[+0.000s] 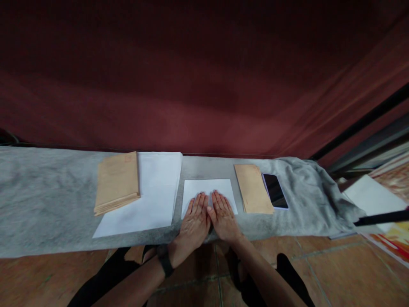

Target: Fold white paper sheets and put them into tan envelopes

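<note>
My left hand [195,221] and my right hand [223,216] lie flat side by side, fingers stretched out, on the near half of a white sheet of paper [207,187]. The sheet rests on a table covered with grey cloth [47,200]. Neither hand holds anything. A dark band sits on my left wrist. To the right of the sheet lies a brown envelope [253,187], and beside that a dark phone [275,190].
A stack of brown envelopes [117,182] lies on a pile of white paper [153,192] left of my hands. A dark red curtain [204,76] hangs behind the table. White and coloured sheets [373,198] lie at the far right. Tiled floor shows below.
</note>
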A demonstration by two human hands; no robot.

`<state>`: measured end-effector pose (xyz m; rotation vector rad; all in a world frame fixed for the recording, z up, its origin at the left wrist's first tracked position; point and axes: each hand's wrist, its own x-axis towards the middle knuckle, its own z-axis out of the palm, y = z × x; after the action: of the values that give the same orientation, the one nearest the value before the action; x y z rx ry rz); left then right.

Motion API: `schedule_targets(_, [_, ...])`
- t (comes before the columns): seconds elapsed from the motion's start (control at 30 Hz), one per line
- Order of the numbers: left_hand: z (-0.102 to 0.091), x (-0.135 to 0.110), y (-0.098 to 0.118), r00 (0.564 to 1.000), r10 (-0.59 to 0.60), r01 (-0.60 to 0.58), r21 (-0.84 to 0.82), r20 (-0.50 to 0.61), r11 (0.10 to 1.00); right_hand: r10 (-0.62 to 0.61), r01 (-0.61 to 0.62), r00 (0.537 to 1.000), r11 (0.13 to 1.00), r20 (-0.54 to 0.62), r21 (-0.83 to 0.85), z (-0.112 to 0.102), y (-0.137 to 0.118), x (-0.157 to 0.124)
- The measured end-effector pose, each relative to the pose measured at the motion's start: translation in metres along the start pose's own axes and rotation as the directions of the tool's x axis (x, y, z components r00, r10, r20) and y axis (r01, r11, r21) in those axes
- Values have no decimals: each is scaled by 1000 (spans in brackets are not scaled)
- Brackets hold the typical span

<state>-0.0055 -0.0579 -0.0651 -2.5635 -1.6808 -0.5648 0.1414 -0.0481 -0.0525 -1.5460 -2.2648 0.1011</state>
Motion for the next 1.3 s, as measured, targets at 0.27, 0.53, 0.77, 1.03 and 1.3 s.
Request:
schedule_targets(0.27, [-12,2,-24,996,6,-3,-30,84,1000,71,-82,994,987,-82,-136,5,21,-10])
schedule_targets(0.53, [-6,-2,-44,996,43,-40,-47,73,998,100,-127,978,982,-185,-143,10,31,-18])
schedule_targets(0.77, [-10,-2,-50,997,49,-48,-29,54,998,117,-152,975,971,-187,-187,9,34,-24])
schedule_targets(1.03, [-18,5,-34,999,-6,7,-46,41,999,194,-210,973,970,-128,-123,-7,25,-14])
schedule_targets(1.3, [18,22,-10,995,96,-97,-10,-30,995,77,-77,997,987,10,137,1,-5,26])
